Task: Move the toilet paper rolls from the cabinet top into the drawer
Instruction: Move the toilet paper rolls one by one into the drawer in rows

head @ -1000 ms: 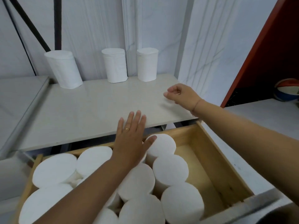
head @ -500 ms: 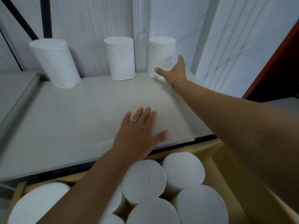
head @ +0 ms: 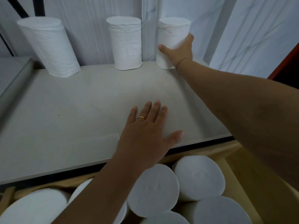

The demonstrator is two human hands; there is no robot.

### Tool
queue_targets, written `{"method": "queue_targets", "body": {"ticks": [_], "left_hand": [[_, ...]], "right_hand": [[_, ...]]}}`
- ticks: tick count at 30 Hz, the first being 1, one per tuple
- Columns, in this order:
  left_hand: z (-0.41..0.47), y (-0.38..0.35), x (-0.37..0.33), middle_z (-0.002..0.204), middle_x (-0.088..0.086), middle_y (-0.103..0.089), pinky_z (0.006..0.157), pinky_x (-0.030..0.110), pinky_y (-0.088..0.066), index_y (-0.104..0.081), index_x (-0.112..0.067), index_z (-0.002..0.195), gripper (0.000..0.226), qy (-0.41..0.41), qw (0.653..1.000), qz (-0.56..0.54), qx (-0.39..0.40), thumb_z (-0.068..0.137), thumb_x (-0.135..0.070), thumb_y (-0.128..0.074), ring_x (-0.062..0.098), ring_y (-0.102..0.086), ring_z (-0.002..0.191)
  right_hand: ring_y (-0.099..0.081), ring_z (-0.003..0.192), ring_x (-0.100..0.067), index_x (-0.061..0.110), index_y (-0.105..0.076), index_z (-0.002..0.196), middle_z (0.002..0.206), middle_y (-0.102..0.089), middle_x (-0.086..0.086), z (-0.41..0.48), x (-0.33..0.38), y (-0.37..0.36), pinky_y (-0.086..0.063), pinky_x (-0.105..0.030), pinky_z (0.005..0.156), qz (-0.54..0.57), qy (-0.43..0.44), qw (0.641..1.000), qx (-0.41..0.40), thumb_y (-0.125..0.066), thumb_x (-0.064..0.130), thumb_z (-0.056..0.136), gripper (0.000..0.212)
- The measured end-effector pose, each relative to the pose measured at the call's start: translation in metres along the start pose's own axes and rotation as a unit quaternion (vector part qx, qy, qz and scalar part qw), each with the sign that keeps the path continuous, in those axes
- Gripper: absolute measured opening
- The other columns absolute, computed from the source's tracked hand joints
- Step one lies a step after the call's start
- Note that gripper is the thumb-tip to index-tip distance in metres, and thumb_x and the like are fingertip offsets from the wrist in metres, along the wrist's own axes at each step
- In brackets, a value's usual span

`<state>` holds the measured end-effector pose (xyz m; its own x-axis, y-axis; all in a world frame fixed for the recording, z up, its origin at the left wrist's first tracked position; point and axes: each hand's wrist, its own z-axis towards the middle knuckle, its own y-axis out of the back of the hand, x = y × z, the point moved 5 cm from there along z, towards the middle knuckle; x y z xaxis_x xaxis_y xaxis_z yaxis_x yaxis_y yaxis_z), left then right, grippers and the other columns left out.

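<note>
Three white toilet paper rolls stand at the back of the grey cabinet top (head: 68,110): a left roll (head: 50,46) leaning, a middle roll (head: 125,43) and a right roll (head: 172,38). My right hand (head: 179,51) wraps around the lower part of the right roll, thumb on its front. My left hand (head: 148,128) lies flat, fingers spread, on the cabinet top near its front edge. Below, the open wooden drawer (head: 239,167) holds several rolls (head: 199,177) standing on end.
A white marbled wall runs right behind the rolls. A second grey surface (head: 11,70) adjoins the cabinet top at the left. A red panel edge (head: 289,62) shows at the far right. Bare wood shows in the drawer's right side.
My right hand reached from the front right of the cabinet top to the back and closed around the right roll. My left hand moved from above the drawer onto the cabinet top.
</note>
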<state>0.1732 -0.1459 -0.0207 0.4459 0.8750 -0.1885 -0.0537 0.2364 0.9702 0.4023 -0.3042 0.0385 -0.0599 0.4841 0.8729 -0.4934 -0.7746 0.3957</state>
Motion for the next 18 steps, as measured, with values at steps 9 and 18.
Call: {"method": "queue_targets", "body": {"ticks": [9, 18], "left_hand": [[0.002, -0.001, 0.0, 0.16, -0.004, 0.0, 0.117, 0.042, 0.005, -0.003, -0.027, 0.149, 0.09, 0.003, 1.0, -0.001, 0.019, 0.074, -0.077, 0.004, 0.012, 0.005, 0.145], [-0.001, 0.018, -0.011, 0.159, 0.003, -0.011, 0.117, 0.034, 0.001, -0.01, -0.016, 0.149, 0.077, 0.049, 0.995, -0.087, -0.018, 0.088, -0.063, -0.021, 0.015, -0.005, 0.145]], "right_hand": [[-0.052, 0.112, -0.023, 0.007, -0.032, 0.125, 0.12, -0.049, -0.003, -0.047, 0.0, 0.031, -0.044, -0.038, 0.095, -0.042, 0.044, 0.998, -0.023, -0.077, 0.051, 0.061, 0.089], [-0.044, 0.118, -0.018, 0.01, -0.026, 0.132, 0.133, -0.043, -0.007, -0.158, -0.013, 0.136, -0.04, -0.03, 0.094, -0.031, 0.047, 0.998, 0.036, -0.085, 0.042, 0.06, 0.098]]}}
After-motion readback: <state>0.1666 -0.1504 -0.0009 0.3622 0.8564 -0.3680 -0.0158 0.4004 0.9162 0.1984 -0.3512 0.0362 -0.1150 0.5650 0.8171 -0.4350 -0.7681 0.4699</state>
